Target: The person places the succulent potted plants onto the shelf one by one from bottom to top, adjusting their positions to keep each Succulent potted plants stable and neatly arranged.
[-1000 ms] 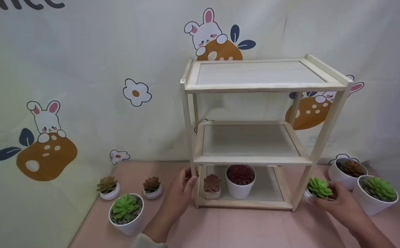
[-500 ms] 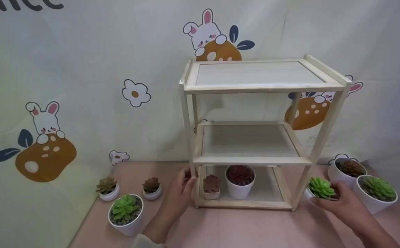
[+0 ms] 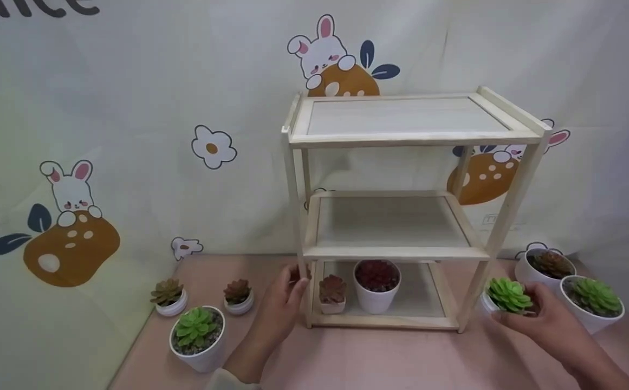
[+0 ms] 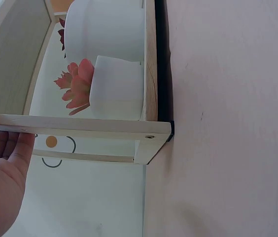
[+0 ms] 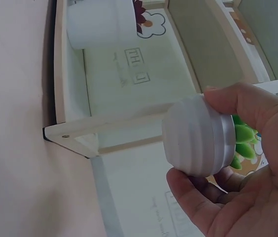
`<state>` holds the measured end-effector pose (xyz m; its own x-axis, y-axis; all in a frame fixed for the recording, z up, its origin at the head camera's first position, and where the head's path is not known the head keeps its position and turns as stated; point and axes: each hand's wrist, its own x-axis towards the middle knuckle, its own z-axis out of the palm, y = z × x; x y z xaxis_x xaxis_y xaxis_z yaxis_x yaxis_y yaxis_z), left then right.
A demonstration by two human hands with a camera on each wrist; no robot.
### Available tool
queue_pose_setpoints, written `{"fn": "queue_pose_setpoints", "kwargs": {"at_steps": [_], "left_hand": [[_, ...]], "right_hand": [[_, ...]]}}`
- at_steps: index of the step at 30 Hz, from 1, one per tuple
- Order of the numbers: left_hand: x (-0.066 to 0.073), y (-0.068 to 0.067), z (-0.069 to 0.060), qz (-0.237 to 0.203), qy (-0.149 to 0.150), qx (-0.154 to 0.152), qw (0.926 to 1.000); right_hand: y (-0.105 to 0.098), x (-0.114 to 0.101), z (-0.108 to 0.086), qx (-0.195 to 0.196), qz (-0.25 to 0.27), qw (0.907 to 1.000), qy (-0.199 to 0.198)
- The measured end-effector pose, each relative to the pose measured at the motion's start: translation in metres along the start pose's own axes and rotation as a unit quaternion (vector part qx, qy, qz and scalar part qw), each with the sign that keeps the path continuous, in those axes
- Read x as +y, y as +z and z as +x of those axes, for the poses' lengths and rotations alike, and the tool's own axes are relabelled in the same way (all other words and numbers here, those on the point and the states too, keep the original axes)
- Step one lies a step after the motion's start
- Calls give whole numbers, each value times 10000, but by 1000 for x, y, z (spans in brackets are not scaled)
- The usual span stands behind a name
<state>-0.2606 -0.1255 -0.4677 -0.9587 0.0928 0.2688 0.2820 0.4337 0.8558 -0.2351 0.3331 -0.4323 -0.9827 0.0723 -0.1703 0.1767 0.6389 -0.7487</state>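
Observation:
My left hand (image 3: pixel 279 300) grips the left front post (image 4: pixel 80 125) of a three-tier wooden shelf (image 3: pixel 395 252), thumb on one side and fingers curled behind. My right hand (image 3: pixel 550 319) holds a small potted succulent (image 3: pixel 509 295) just right of the shelf's right front post. Its ribbed white pot (image 5: pixel 193 138) is pinched between thumb and fingers, off the table, with green leaves partly hidden by the hand. On the bottom tier stand a small pinkish succulent (image 3: pixel 333 292) at the left and a larger dark-red succulent (image 3: pixel 377 284) beside it.
Left of the shelf stand a large green succulent (image 3: pixel 198 336) and two small brownish ones, (image 3: pixel 168 295) with the second, a reddish succulent (image 3: pixel 238 295), closer to my left hand. A brown potted succulent (image 3: pixel 546 268) and a green one (image 3: pixel 593 303) stand behind and beside my right hand.
My right hand and the small green succulent have shifted slightly right, away from the shelf post. The left hand keeps its grip on the other post.

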Motion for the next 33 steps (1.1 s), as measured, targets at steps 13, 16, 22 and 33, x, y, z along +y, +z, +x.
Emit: {"fn": "queue_pose_setpoints", "kwargs": {"at_steps": [13,16,22,33], "left_hand": [[1,0,0,-12,-82,-8,10000],[-1,0,0,15,20,-10,10000],[-2,-1,0,25,120,-19,9999],[-2,0,-1,14,21,-13,10000]], "right_hand": [[-2,-12,-14,-121,-114,9998,-123],[0,-14,-17,-142,-16,9996,-231],[5,-16,-19,-180,83,9994,-281],[17,-19,-17,-264,204,9989,-336]]}}
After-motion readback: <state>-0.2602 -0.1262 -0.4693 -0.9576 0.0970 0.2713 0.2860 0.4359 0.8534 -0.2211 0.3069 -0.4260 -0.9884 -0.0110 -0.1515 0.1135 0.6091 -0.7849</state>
